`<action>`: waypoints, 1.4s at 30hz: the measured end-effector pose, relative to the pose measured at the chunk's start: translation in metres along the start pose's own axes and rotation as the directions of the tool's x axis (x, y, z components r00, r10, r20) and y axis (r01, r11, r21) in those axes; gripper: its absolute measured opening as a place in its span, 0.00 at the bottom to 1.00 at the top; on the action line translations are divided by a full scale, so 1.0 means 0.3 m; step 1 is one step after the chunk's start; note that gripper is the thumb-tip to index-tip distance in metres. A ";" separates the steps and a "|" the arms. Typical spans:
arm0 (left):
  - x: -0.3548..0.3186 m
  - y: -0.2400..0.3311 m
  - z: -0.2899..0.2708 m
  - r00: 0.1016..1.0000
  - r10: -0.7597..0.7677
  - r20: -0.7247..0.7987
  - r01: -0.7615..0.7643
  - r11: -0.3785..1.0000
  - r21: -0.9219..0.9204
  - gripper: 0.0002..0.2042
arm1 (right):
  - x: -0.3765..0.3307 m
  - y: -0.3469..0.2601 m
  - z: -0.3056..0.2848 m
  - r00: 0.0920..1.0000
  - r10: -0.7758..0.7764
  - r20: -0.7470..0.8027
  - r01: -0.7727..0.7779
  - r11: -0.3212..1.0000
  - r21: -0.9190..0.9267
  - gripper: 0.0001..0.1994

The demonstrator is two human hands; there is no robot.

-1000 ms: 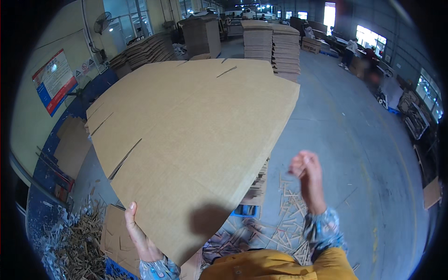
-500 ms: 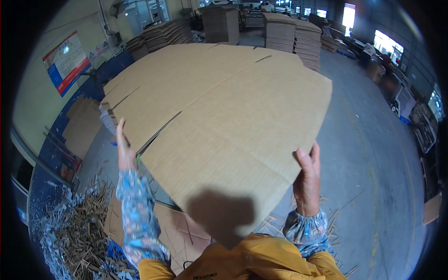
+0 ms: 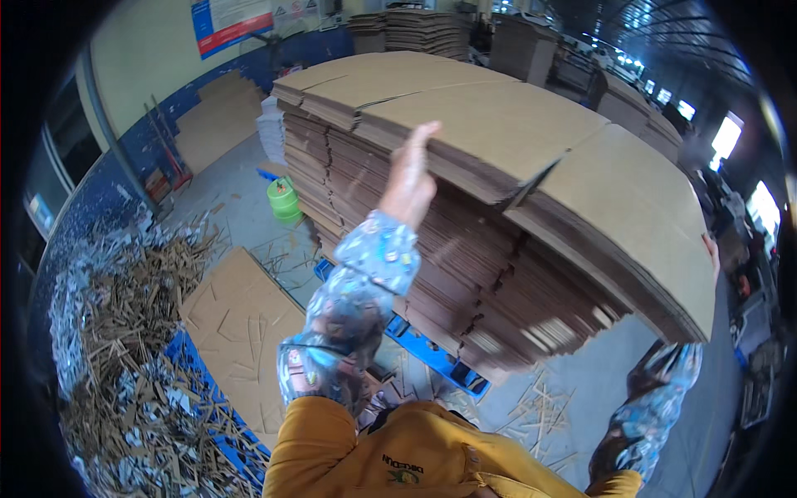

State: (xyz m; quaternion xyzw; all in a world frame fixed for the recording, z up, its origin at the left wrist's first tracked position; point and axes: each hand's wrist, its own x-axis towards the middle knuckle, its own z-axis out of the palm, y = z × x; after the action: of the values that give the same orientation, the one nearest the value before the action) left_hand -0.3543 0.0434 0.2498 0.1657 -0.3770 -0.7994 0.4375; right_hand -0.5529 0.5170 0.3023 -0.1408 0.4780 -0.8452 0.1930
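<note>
A tall stack of slotted brown cardboard sheets (image 3: 465, 249) stands before me. Its top layer (image 3: 498, 116) juts out over the sheets below, toward me and to the right. My left hand (image 3: 411, 176) is raised at the near left edge of this top layer, fingers stretched out and pointing up along the edge. Beyond the top layer's right edge, only a little of my right hand (image 3: 711, 251) shows, against that edge; the cardboard hides the rest and its grip. Near a slot, the front edges of the top sheets spread unevenly.
A blue pallet (image 3: 432, 353) shows under the stack. Cardboard scraps and shreds (image 3: 141, 349) heap at the left, beside a flat cardboard sheet (image 3: 241, 324) strewn with strips. A green container (image 3: 284, 199) stands left of the stack. More cardboard stacks (image 3: 423, 33) stand at the back.
The view has swung left. The cardboard I held up before me now lies on the stack, farther off. My left hand has moved along its edge; my right hand is now mostly hidden.
</note>
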 end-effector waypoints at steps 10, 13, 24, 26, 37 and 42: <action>0.076 -0.101 0.144 0.986 -0.154 0.070 0.066 0.729 0.681 0.33 | 0.320 0.156 -0.165 0.919 -0.378 -0.115 0.294 0.849 -0.440 0.21; 0.084 -0.103 0.111 0.973 -0.207 0.098 0.061 0.648 0.759 0.35 | 0.323 0.094 -0.265 0.953 -0.278 -0.116 0.202 0.876 -0.438 0.21; 0.050 -0.209 0.237 0.933 0.353 -0.067 -0.159 0.572 0.805 0.43 | 0.241 0.132 -0.209 0.915 -0.378 -0.141 0.255 0.813 -0.523 0.17; 0.060 -0.212 0.085 0.917 0.396 -0.057 -0.182 0.539 0.823 0.43 | 0.267 0.398 -0.259 0.981 -0.167 -0.102 0.090 0.848 -0.522 0.17; -0.819 -0.775 -1.425 0.713 0.036 -0.700 0.639 0.377 0.671 0.27 | -0.113 1.089 -1.262 0.848 0.312 -0.429 -0.521 0.339 -0.783 0.14; -1.730 -0.592 -1.998 0.401 0.058 -0.914 0.901 0.152 0.405 0.19 | -0.722 1.729 -0.530 0.363 0.863 -0.350 -0.640 -0.042 -0.768 0.12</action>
State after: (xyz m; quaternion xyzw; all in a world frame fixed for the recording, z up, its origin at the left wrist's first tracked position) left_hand 0.1920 0.2559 -0.3129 0.8188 -0.4362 -0.3659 0.0739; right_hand -0.3287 0.4938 -0.2366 -0.0239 0.7741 -0.2301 0.5893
